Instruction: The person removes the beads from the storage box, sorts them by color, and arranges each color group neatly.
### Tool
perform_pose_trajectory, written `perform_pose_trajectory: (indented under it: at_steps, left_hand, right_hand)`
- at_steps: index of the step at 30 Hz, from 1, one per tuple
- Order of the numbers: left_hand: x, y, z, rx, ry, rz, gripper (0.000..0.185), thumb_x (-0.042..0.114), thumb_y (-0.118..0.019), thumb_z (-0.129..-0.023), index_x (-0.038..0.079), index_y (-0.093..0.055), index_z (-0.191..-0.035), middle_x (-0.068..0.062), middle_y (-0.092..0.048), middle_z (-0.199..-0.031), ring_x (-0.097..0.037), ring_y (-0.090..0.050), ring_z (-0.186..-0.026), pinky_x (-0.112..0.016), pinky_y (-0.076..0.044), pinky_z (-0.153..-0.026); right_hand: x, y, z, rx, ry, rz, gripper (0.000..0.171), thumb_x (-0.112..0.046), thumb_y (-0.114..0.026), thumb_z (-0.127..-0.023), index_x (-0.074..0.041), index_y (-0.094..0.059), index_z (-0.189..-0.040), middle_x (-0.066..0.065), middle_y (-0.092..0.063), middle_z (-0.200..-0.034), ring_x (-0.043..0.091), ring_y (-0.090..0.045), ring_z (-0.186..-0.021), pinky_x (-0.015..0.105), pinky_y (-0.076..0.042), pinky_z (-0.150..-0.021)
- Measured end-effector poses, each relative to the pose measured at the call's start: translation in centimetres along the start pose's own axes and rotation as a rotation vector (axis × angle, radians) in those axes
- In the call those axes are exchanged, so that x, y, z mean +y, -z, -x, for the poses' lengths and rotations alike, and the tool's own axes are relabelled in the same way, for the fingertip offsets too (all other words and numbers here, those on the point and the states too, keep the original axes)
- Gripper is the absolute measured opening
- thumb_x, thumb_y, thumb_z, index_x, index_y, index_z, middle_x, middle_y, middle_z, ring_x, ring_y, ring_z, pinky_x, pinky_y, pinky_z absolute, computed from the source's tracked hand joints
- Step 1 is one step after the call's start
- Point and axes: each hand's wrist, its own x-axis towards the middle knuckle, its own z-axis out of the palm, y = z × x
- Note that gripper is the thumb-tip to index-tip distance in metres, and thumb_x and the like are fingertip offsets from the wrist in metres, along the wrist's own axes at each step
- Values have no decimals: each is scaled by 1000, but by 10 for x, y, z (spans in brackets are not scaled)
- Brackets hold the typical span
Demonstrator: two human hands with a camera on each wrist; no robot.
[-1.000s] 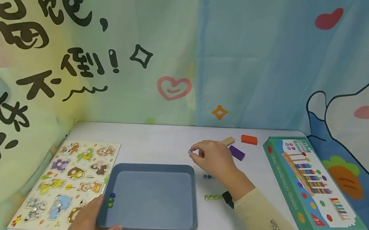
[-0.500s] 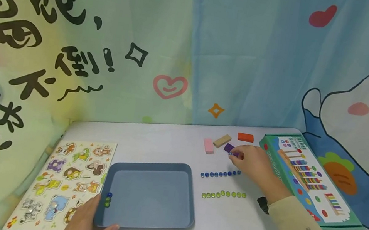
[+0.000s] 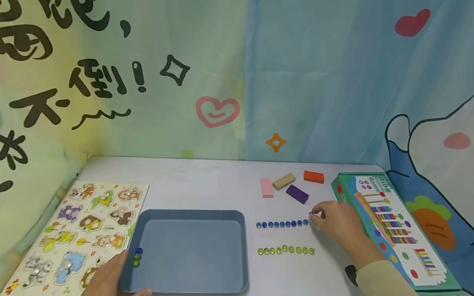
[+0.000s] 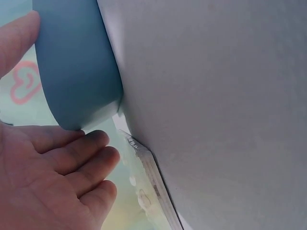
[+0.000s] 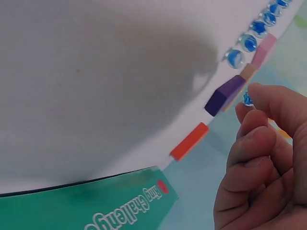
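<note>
Two hands are working at the white counter [image 3: 214, 185]. R hand [image 3: 337, 221] is pinching a small blue bead [image 5: 247, 98] btwn thumb & fingertips, grip clamped on it, other fingers curled; it's hovering just past the right end of the blue bead row [image 3: 282, 223], which is running across the counter's middle-right. Wrist view is showing the bead held above the counter, near the purple block [image 5: 225, 94] & orange block [image 5: 189, 141].

L hand [image 3: 111, 286] is gripping the near-left corner of the blue tray [image 3: 188, 281], thumb lying along the tray's front rim, fingers under/outside the wall; grip is wrapping the tray edge. Tray is sitting at the counter's front, left of centre, w/ 3 beads [image 3: 137, 257] (1 blue, 2 green) lying inside vs. its left wall.

Green bead row [image 3: 286, 250] is lying nearer the front edge, parallel to the blue row, apart from it. Pink block [image 3: 266, 187], tan block [image 3: 284, 180], purple & orange blocks are lying toward the back edge, right of centre. Green game box [image 3: 392, 233] is lying along the right edge, just beside the R hand. Animal puzzle board [image 3: 82, 232] is lying at the left edge, touching the L hand.
</note>
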Motion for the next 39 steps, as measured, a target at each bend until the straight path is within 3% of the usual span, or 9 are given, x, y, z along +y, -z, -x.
perform_pose_trajectory:
  at_steps: [10,22,27,30,34,39]
  left_hand:
    - [-1,0,1,14,4,-5,127,75,-75,-79,-8,-25,-161,-32,-36,-163,-57,-36,-148,-70,-33,-123]
    - [-3,0,3,21,-7,-36,125,75,-74,-82,-11,-27,-159,-35,-36,-162,-59,-36,-147,-71,-35,-121]
    - [-3,0,2,17,0,-29,125,75,-74,-81,-10,-26,-160,-35,-35,-162,-59,-36,-147,-71,-34,-121]
    - [-4,-1,1,17,-1,-24,126,76,-74,-81,-10,-26,-160,-35,-35,-162,-59,-36,-147,-71,-34,-121]
    - [-4,-2,0,21,1,-15,128,78,-73,-80,-10,-25,-160,-35,-34,-163,-59,-35,-148,-71,-34,-122]
    - [-5,-4,1,15,11,1,130,80,-72,-79,-9,-24,-161,-34,-33,-164,-59,-33,-149,-71,-32,-123]
  right_hand:
    - [8,-14,-1,-45,8,44,23,-25,-77,-93,-9,-80,-109,7,-76,-95,21,-61,-82,42,-59,-78]
    - [8,-19,0,-39,12,38,23,-22,-78,-92,-6,-80,-109,9,-76,-96,21,-61,-82,44,-60,-79]
    - [12,-4,1,-19,10,-49,29,-24,-76,-94,-4,-78,-114,8,-71,-91,21,-59,-78,36,-54,-65]
    - [9,15,3,41,30,-55,29,-26,-75,-95,-7,-79,-115,2,-65,-78,17,-53,-69,30,-42,-62]
    - [1,33,6,101,40,-42,30,-29,-74,-95,-9,-79,-118,-1,-61,-71,17,-50,-63,31,-36,-58]
    - [-20,33,3,101,77,-21,31,-31,-73,-96,-11,-79,-119,-2,-59,-71,15,-49,-62,27,-35,-54]
